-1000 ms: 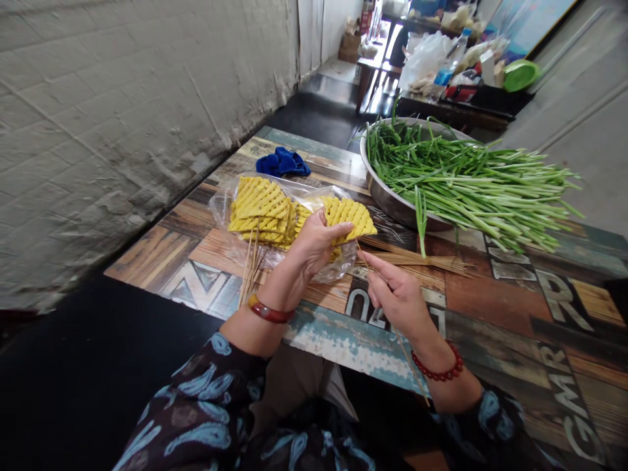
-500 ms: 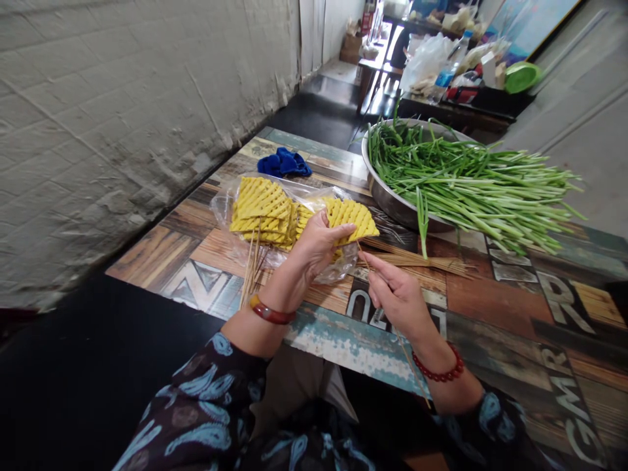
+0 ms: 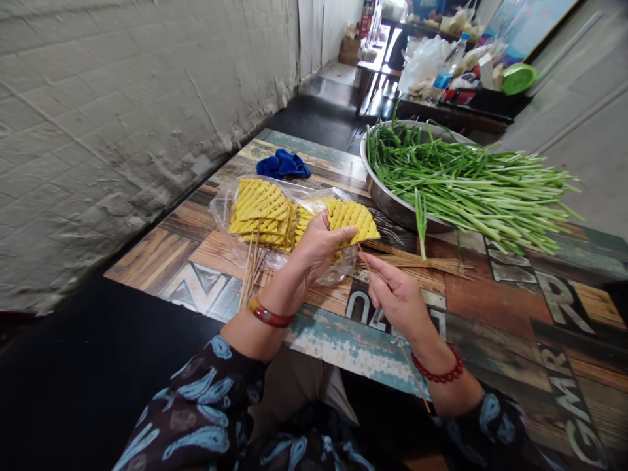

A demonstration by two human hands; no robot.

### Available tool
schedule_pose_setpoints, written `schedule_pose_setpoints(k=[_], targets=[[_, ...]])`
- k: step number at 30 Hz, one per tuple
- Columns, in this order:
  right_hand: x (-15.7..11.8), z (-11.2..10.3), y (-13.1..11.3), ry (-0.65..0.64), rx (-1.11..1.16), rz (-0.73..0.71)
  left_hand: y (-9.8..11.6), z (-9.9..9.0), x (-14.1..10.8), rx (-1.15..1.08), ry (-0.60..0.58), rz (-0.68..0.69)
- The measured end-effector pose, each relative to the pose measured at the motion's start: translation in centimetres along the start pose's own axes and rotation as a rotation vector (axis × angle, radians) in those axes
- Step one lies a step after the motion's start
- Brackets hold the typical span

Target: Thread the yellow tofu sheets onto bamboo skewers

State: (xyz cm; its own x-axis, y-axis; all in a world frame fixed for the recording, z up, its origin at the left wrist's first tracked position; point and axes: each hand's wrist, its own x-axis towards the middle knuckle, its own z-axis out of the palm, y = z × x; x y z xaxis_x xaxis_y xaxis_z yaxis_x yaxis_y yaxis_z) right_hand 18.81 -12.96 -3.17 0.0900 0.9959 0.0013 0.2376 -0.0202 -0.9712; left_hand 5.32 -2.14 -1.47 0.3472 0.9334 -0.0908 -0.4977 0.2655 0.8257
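My left hand (image 3: pixel 321 245) is closed on a yellow lattice-cut slice (image 3: pixel 356 220), thumb on top. In my right hand (image 3: pixel 397 291) a thin wooden skewer (image 3: pixel 411 366) is pinched; its upper end meets the slice's lower edge, and its lower end passes below my wrist. To the left, more yellow slices (image 3: pixel 260 209) lie stacked on a clear plastic bag (image 3: pixel 223 212). Several skewers (image 3: pixel 250 271) stick out from that stack towards me. Behind my right hand a bundle of loose skewers (image 3: pixel 432 263) lies on the table.
A metal bowl (image 3: pixel 387 196) heaped with long green stalks (image 3: pixel 471 190) stands at the back right of the patterned table (image 3: pixel 495 307). A blue cloth (image 3: pixel 283 164) lies at the back left. Beyond, another table holds plastic bags, a bottle (image 3: pixel 449 65) and a green dish (image 3: pixel 519 78).
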Motion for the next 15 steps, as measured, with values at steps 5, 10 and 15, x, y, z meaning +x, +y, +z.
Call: schedule_pose_setpoints(k=[5,10,15], targets=[[0.04,-0.02,-0.25,0.005,-0.018,-0.016,-0.02,0.03,-0.1,-0.002,-0.026,0.019],[0.13,0.03,-0.06,0.006,-0.012,-0.023,-0.06,0.09,-0.12,-0.014,-0.05,0.019],[0.22,0.1,0.15,0.024,0.007,-0.016,-0.01,0.01,-0.2,-0.014,-0.077,0.024]])
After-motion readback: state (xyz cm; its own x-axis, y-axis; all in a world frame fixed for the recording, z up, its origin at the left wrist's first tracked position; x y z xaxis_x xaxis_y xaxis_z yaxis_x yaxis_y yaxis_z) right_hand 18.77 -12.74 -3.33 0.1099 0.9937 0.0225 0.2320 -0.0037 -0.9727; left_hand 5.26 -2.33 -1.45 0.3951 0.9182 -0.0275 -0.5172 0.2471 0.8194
